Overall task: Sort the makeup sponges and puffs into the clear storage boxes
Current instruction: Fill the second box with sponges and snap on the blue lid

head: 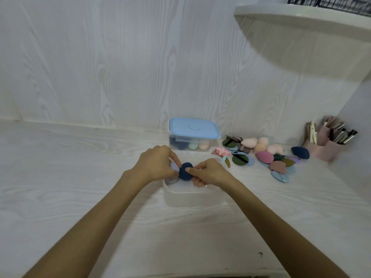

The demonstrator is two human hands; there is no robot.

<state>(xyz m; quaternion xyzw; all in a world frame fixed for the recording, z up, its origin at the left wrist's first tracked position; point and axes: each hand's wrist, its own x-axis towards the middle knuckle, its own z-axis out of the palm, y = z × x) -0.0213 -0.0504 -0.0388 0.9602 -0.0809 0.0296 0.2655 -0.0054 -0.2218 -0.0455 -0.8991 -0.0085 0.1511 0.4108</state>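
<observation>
Both hands meet over an open clear storage box on the white table. My right hand pinches a dark navy puff at its right edge. My left hand touches the puff's left side and holds a pale lilac puff in its fingers. A grey-white puff lies inside the box under my left hand. Behind stands a second clear box with a light blue lid, sponges showing through its wall. A loose pile of sponges and puffs lies to the right.
A pink holder with brushes and pencils stands at the far right by the side wall. A navy sponge lies beside it. A white shelf juts out overhead at the right. The wood-grain wall closes the back.
</observation>
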